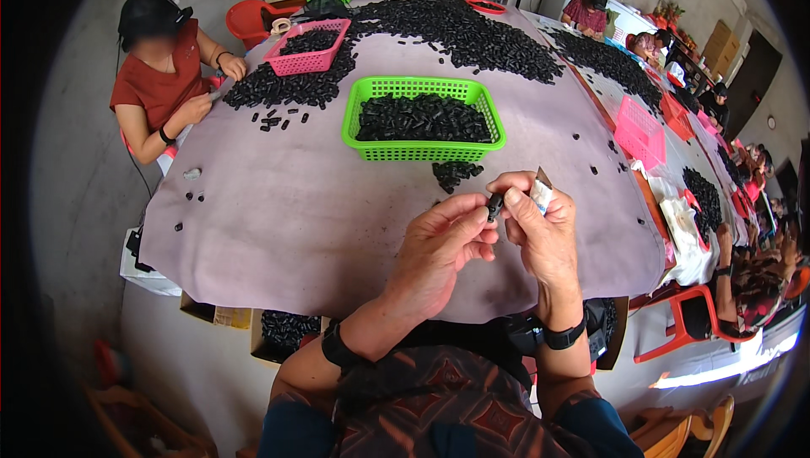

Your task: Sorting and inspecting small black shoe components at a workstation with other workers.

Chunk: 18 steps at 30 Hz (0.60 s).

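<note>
A single black piece [495,203] is in hand, and the step seems to be close fingertip work on it, perhaps trimming or checking; which of these cannot be told. The left hand [440,239] pinches the piece narrowly between thumb and fingertips, while the right hand [547,234], also closed in, meets it from three o'clock and holds a wrapped blade [541,192], its tip pointing toward twelve. The next move probably calls for a steady pinch and a small, controlled turn, the edge kept clear of the left thumb. The piece sits above the cloth [295,230], the green basket [423,154] at eleven o'clock from it and a small heap [456,175] at ten, nearer. It looks short, roughly cylindrical, dark and slightly glossy, much like those in the basket; fingers cover part of it, so its ends are hard to read.
</note>
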{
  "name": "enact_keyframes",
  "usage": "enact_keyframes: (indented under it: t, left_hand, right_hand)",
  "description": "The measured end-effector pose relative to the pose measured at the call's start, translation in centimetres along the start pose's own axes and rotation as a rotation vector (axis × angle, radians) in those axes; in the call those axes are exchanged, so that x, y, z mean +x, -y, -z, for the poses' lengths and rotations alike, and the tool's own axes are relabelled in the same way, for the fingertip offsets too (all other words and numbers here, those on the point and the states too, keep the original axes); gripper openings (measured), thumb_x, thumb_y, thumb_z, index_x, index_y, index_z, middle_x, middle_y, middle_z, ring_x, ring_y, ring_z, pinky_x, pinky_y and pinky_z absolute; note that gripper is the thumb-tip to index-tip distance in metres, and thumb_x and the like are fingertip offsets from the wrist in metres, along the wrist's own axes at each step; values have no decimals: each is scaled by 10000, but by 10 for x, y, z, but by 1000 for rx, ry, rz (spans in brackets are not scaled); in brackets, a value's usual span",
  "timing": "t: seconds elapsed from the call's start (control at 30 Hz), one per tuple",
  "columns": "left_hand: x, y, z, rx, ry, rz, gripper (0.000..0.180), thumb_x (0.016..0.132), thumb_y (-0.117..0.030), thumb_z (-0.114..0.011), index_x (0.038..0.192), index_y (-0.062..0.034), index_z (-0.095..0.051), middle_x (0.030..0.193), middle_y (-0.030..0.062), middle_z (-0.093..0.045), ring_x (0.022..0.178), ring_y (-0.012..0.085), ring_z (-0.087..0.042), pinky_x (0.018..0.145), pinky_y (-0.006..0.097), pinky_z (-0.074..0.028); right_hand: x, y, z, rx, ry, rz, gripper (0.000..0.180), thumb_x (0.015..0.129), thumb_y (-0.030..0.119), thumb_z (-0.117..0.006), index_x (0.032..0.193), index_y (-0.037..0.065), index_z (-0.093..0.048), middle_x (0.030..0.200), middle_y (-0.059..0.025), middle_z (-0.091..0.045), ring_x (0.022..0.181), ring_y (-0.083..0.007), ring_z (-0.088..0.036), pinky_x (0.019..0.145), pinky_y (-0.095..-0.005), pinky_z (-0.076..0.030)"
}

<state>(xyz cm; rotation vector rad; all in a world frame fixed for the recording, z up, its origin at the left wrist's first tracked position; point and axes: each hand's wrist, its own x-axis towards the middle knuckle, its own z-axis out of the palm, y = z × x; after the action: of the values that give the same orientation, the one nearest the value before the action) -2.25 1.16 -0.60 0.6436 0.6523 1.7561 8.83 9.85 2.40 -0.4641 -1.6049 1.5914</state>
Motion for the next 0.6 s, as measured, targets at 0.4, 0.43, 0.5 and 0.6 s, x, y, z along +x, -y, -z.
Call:
enact_keyframes:
  t: [0.4,0.43,0.5,0.6]
  left_hand:
    - [-2,-1,-1,-79,52,-28,183,902,-111,-482,1052,-35,-555,850,33,-576,783,112,-539,664,283,-456]
    - [-2,-1,-1,-79,52,-27,183,902,-111,-482,1052,-35,-555,850,33,-576,783,112,-539,664,283,-456]
    - [-3,-1,-2,-84,54,-12,175,900,-109,-487,1039,-31,-559,849,37,-576,775,115,-537,657,285,-454]
    - [-2,0,-3,-83,49,-8,167,898,-112,-491,1025,-32,-565,848,42,-576,776,123,-539,654,289,-454]
  right_hand:
    - [-1,4,-3,9,105,44,150,796,-2,-616,934,-44,-575,720,-25,-564,635,-94,-561,550,-223,-479]
    - [-1,3,-3,19,88,45,129,805,11,-609,920,-40,-581,731,-29,-573,632,-90,-557,546,-217,-472]
    - [-1,2,-3,30,71,45,111,815,25,-602,907,-35,-586,741,-32,-582,630,-86,-553,542,-211,-464]
    - [-2,1,-1,-45,37,96,104,836,58,-580,892,-27,-601,742,-34,-591,590,-64,-514,495,-189,-413]
